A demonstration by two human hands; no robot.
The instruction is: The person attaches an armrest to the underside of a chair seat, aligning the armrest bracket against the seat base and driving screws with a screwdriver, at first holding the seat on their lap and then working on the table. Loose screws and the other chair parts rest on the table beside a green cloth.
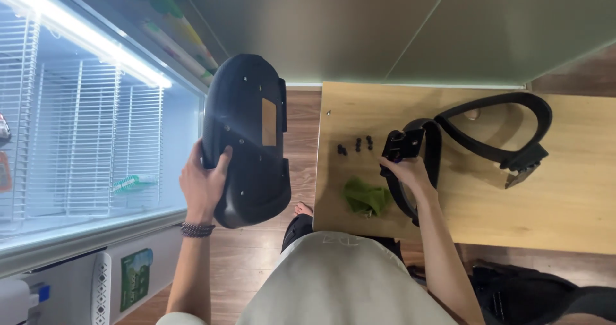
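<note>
**Black shell held off the counter, black armrest gripped on it**

Wooden and pale, the counter [564,196] fills the right half of the view, its near edge running just in front of the person's body and its left edge stopping short of a strip of dark wood floor [301,119]. That strip is the only free lane between the counter and the lit glass-fronted cooler [83,139] on the left. Much of the counter's right and near part lies bare.

Left hand [204,187] is closed around the lower edge of a large black moulded shell [247,139], thumb on its face, holding it upright in the air over the floor strip, beside the cooler's frame and clear of the counter's left edge.

Right hand [407,171] is clamped on a black curved armrest piece [410,148] that rests on the counter. A second black curved armrest [500,129] lies just beyond it, to the right. Several small black screws [356,145] sit left of the right hand, and a crumpled green cloth [366,196] lies near the counter's front edge, just beside that wrist.
</note>
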